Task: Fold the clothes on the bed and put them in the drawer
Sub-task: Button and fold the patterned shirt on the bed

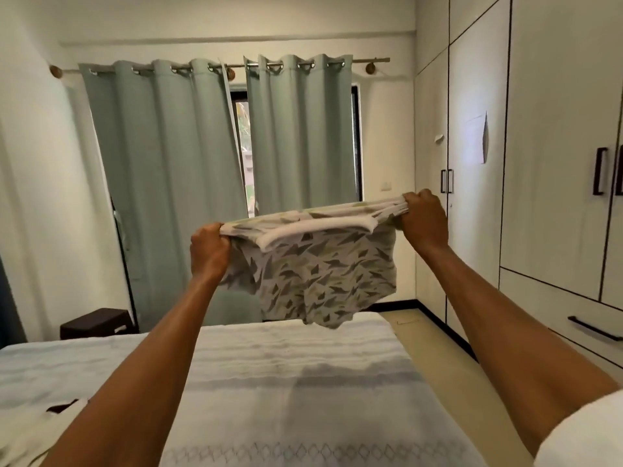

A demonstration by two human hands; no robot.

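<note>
Both bare forearms reach out from the bottom corners of the view, over a bed (269, 382) covered with a pale blue and white striped spread that has a diamond pattern near its close edge. At the lower left, on the bed, lies part of a white garment (30, 429) with a dark patch; its shape cannot be made out. Held up in the air above the far half of the bed is a pair of shorts (313, 274), white with a grey and green leaf-like print and a white waistband, hanging free and touching nothing below. The left hand (209, 252) grips one end of the waistband with fingers curled tightly round the bunched cloth; the right hand (423, 220) grips the other end the same way, a little higher, so the band runs stretched and tilted between them. Behind hang pale green curtains (175, 180) on a rod, parted over a window (244, 150). Along the right wall stands a white wardrobe (556, 163) with dark handles, and low down in it a drawer (553, 308) with a dark bar handle, closed. A dark stool (96, 323) sits by the left wall, beyond the bed
</note>
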